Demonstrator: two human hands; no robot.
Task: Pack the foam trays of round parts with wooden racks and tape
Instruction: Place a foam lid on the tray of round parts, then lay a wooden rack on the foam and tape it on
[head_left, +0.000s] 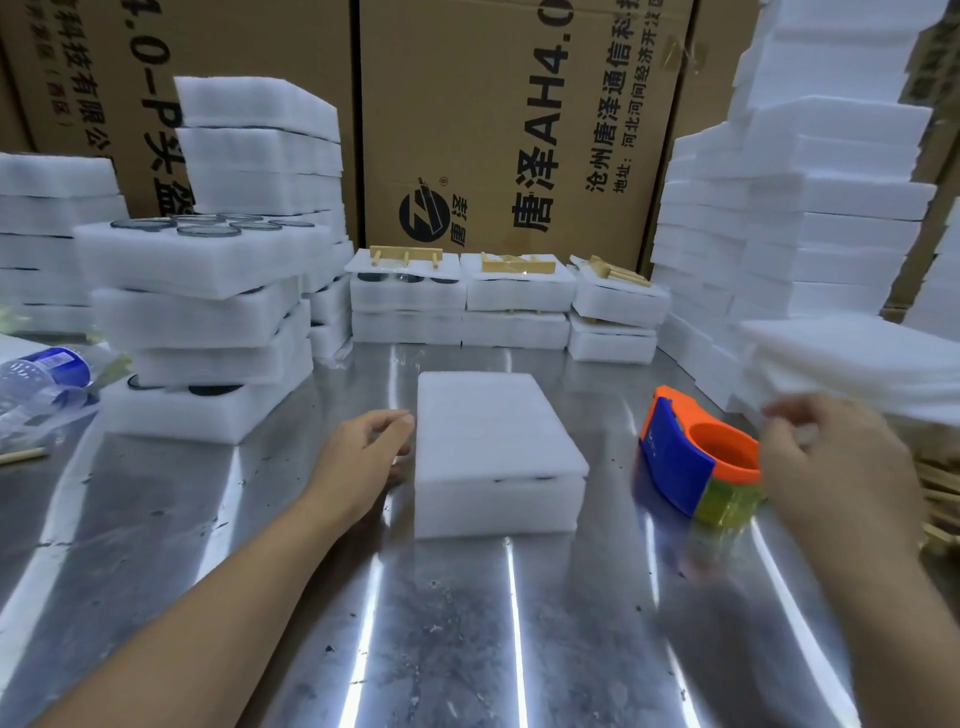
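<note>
The left hand (363, 452) and left forearm (218, 587) are shown uncovered, from the fingertips to the lower left corner of the view. Short, pale nails can be made out on two of its fingertips. The right hand (836, 467) and right forearm (904, 639) are likewise shown bare to the lower right edge, but blurred, so finer detail cannot be told.

Prob. packing wkshop: cartons (519, 130), foam stacks (789, 234)
</note>
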